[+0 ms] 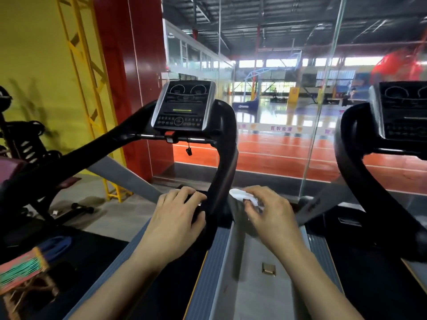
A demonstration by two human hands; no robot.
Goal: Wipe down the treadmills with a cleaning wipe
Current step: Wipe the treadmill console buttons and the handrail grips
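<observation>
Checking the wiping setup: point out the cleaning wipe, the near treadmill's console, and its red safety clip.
cleaning wipe (240,195): head view, on the white crumpled part above the right hand.
console (183,105): head view, middle of the dark display panel.
red safety clip (169,134): head view, on its red top.

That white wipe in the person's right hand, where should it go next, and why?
Probably leftward onto the black handrail of the nearer treadmill. The right hand pinches the white wipe just beside the rail's lower end, seemingly not yet on it, while the left hand already grips that rail as if to steady it. That looks like the nearest surface to wipe.
</observation>
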